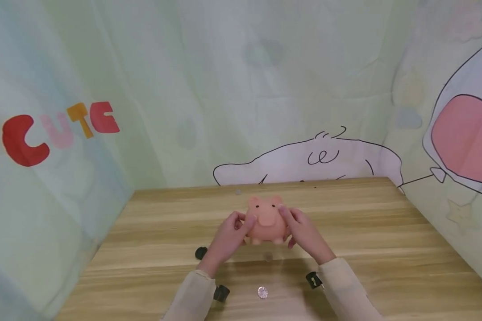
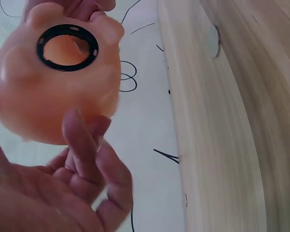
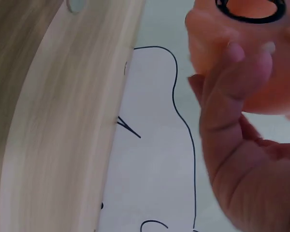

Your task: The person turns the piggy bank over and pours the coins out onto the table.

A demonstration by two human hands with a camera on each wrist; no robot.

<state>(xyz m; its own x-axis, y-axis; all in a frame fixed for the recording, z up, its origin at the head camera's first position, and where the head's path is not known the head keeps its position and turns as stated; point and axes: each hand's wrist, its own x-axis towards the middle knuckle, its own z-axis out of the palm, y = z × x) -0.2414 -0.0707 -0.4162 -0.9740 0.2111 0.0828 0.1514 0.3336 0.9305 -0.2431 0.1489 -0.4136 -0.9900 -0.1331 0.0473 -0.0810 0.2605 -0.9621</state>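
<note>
A pink piggy bank [image 1: 266, 225] is held up over the wooden table, its snout toward the head camera. My left hand [image 1: 230, 236] grips its left side and my right hand [image 1: 307, 234] its right side, thumbs on the front. The left wrist view shows the underside of the piggy bank [image 2: 63, 101], with a black-rimmed round hole [image 2: 67, 48]. Fingers of the right hand [image 3: 241, 116] curl against the pig's body in the right wrist view. A shiny coin [image 1: 263, 292] lies nearer the table's front; a fainter coin [image 1: 268, 257] lies below the pig.
Another coin [image 1: 238, 192] lies near the table's back edge. A small dark round thing [image 1: 201, 253] is left of my left wrist. Black devices [image 1: 221, 293] show beside both wrists. A printed curtain [image 1: 184, 89] hangs behind the wooden table [image 1: 144, 232].
</note>
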